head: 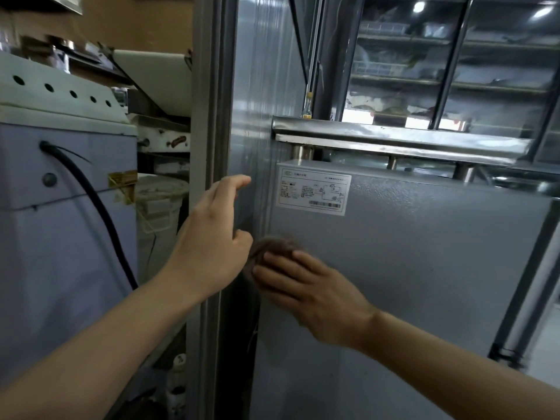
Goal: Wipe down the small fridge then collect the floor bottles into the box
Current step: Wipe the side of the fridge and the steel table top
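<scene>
The place is looking like the back room of a commercial kitchen or food shop: a grey metal fridge cabinet with a white rating label (313,190) is standing under a stainless steel rail (400,140), glass-fronted shelving stocked with trays (448,65) is rising behind, and a white lidded plastic bucket (159,204) is sitting beside grey machinery (66,207).

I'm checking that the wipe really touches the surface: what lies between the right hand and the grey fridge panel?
In the head view, a brownish cloth lies under the right hand, pressed against the grey fridge panel, below the label.
</scene>
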Demonstrator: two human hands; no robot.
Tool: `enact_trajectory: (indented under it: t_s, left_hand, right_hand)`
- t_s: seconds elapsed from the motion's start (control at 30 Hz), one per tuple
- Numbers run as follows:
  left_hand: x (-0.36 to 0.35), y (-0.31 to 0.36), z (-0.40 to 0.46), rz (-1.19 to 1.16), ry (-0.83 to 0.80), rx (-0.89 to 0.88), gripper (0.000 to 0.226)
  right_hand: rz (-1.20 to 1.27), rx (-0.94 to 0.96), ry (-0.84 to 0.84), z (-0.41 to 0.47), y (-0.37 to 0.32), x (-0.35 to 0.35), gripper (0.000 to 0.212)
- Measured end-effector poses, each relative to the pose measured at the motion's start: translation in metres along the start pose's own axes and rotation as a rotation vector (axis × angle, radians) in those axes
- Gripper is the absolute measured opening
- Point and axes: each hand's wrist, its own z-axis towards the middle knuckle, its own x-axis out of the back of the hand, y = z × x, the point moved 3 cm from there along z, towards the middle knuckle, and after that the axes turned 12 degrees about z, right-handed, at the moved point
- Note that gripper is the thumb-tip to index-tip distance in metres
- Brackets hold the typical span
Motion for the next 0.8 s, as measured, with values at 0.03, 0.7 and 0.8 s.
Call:
enact_trajectory:
  t_s: [0.03, 0.7, 0.8]
  left_hand:
    - [-0.002, 0.002, 0.0, 0.006, -0.01, -0.007, 0.067]
    - [-0.039, 0.049, 0.03, 0.368, 0.042, -0.182, 0.082]
    - [-0.041, 0.059, 0.032, 0.442, 0.037, -0.133, 0.088]
  right_hand:
    - [0.005, 0.031, 0.001, -0.004, -0.003, -0.002, 0.054]
    - [-0.015, -0.214, 0.108, -0.127, -0.004, -0.047, 0.073]
    - [0.002, -0.296, 0.245, -0.125, 0.023, -0.02, 0.073]
